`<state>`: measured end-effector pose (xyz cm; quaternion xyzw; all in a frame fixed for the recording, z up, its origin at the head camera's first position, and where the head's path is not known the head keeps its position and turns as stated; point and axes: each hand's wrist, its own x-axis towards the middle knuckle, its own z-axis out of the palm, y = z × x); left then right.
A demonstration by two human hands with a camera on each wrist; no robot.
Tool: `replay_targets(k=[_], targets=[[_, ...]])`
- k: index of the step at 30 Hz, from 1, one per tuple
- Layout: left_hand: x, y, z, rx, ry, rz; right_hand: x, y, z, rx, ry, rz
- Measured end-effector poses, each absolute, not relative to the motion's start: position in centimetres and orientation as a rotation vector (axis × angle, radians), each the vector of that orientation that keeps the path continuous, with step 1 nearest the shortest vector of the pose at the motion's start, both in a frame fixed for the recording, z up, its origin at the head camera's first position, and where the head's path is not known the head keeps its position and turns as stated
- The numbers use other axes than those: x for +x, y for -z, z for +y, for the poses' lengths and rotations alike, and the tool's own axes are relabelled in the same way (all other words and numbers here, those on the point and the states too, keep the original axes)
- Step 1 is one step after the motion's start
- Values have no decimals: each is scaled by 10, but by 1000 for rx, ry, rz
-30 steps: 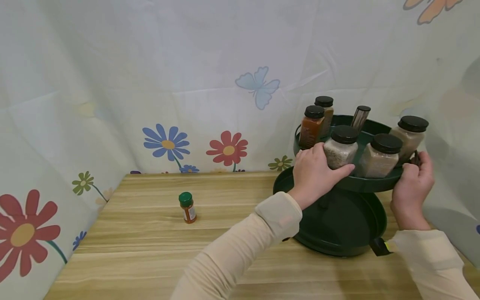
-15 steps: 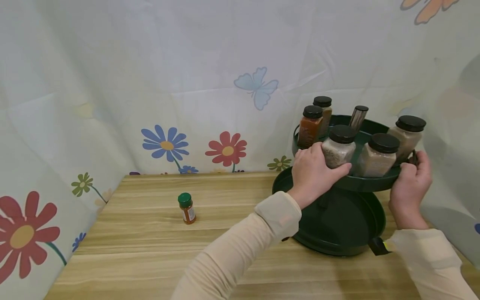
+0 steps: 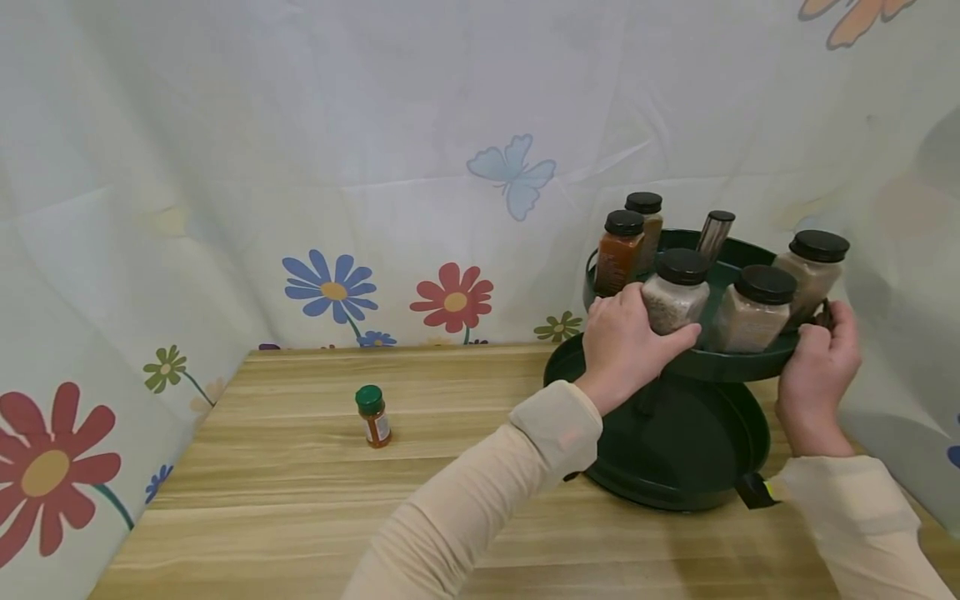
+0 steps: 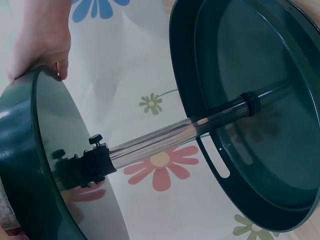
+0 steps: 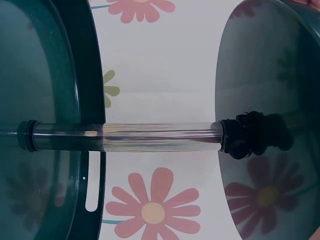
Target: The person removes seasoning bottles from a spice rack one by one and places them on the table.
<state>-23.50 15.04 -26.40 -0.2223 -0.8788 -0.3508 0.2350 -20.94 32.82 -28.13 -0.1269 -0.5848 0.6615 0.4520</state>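
In the head view, my left hand (image 3: 626, 346) curls round a black-capped spice jar (image 3: 675, 304) with pale grey contents, at the front left of a dark green upper tray (image 3: 727, 367); its thumb lies low across the jar's front, right at the tray rim. My right hand (image 3: 819, 375) grips the same tray's right edge. Close by it stand two jars with beige contents, a front jar (image 3: 752, 321) and a right jar (image 3: 810, 275). A clear post (image 4: 155, 142) joins the tray, through a black knobbed collar (image 5: 245, 135), to a lower green tray (image 3: 678, 458).
At the upper tray's back left stand an orange-red jar (image 3: 617, 258) and a brown jar (image 3: 649, 229); the black-capped post top (image 3: 715, 236) rises mid-tray. A small green-capped spice bottle (image 3: 374, 417) stands on the wooden table (image 3: 300, 500). Flowered cloth (image 3: 375, 125) hangs behind.
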Motion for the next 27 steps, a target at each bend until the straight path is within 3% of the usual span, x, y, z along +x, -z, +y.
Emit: replay_targets(k=[27], targets=[[-238, 268, 149, -634, 1013, -2342, -208, 281, 327, -362, -1608, -1471]])
